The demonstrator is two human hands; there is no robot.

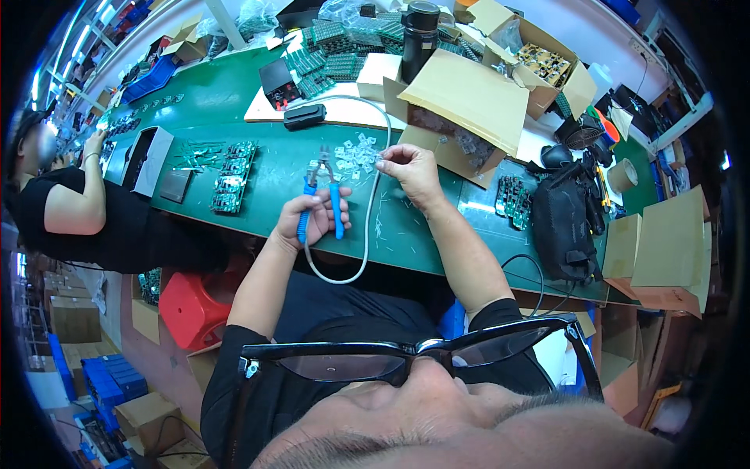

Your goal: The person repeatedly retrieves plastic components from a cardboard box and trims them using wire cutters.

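Cutters (322, 191) lie left of the parts pile (355, 154), on the bench (266, 176).

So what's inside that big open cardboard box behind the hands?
Through the opening of the cardboard box you can see a few small clear plastic pieces, like the pile on the green table. Its big flap covers the rest, so how full it is stays hidden.

cutters (323, 195): blue rubbery grips, dull metal jaws | small parts (355, 154): clear glossy plastic | bench mat (258, 176): smooth green, slight sheen | boxes (469, 98): matt brown cardboard | bag (564, 223): black woven cloth | flask (419, 39): glossy black
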